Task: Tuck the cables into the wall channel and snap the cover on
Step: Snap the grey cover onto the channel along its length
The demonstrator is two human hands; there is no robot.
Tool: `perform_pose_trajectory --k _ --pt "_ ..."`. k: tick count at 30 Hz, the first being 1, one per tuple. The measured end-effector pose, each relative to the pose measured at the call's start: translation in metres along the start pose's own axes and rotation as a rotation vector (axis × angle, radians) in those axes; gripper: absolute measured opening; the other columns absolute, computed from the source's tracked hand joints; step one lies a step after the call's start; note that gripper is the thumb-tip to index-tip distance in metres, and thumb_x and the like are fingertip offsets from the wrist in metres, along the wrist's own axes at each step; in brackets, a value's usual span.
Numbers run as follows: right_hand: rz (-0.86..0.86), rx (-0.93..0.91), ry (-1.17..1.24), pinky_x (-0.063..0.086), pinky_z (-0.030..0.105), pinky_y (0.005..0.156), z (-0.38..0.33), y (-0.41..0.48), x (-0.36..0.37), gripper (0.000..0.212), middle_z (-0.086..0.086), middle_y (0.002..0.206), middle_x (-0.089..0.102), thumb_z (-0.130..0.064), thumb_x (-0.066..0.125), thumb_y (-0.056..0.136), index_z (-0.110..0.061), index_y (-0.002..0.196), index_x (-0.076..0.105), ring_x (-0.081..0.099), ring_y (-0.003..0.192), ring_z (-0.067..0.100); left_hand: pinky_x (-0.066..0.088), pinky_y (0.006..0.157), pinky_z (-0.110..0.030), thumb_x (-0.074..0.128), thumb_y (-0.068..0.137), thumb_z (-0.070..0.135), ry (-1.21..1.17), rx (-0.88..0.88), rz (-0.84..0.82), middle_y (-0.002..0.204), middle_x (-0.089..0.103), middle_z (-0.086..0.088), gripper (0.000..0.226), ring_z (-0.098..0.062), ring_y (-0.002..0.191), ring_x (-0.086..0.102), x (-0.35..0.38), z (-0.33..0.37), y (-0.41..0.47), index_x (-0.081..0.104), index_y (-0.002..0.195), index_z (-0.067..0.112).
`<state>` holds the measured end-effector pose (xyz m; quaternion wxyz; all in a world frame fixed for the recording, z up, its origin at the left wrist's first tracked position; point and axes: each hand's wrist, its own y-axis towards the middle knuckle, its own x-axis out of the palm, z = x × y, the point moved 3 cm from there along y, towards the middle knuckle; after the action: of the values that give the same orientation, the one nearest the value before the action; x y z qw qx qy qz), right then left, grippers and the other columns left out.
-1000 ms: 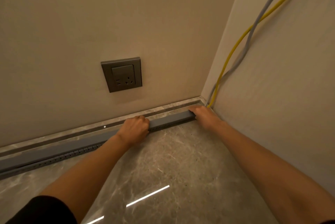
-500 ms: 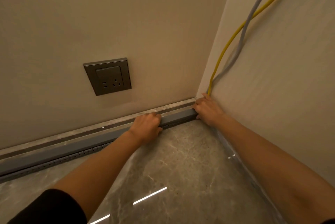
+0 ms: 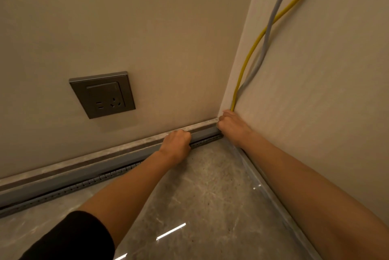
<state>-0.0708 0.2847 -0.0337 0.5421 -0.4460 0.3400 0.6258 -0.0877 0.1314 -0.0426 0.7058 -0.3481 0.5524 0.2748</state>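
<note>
While the long grey plastic cover [image 3: 203,132] is clasped by the curled left grip [image 3: 176,143], the right grip [image 3: 230,125] being unreadable, the yellow cable [image 3: 248,55] above it could be pinched by uneven pressing.

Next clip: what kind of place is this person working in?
Probably a finished indoor room, down in a corner: the back wall and side wall meet over a polished stone-look floor, with a wall socket set low and a grey cable channel along the back wall's base.

Black L-arm sleeve [image 3: 69,236], L hand [image 3: 176,143] bare, R hand [image 3: 231,127] bare
</note>
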Motion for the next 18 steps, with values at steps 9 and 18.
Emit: perform_pose_trajectory --k 9,18 --pt "-0.200 0.061 0.131 0.022 0.031 0.101 0.008 0.014 0.013 0.031 0.019 0.125 0.055 -0.017 0.041 0.098 -0.002 0.115 0.062 0.046 0.121 0.028 0.046 0.094 -0.041 0.046 0.094 0.010 0.012 -0.076 0.015 0.126 0.055 -0.019 0.027 -0.036 0.116 0.054 -0.002 -0.008 0.008 0.054 0.120 0.003" --pt "0.400 0.304 0.762 0.043 0.035 0.101 -0.010 -0.011 0.014 0.034 0.032 0.106 0.065 0.021 0.050 0.070 0.014 0.099 0.066 0.063 0.104 0.037 0.045 0.094 -0.042 0.049 0.094 0.011 -0.042 -0.039 0.022 0.129 0.053 -0.020 0.031 -0.036 0.118 0.053 0.005 0.006 0.022 0.051 0.123 0.002"
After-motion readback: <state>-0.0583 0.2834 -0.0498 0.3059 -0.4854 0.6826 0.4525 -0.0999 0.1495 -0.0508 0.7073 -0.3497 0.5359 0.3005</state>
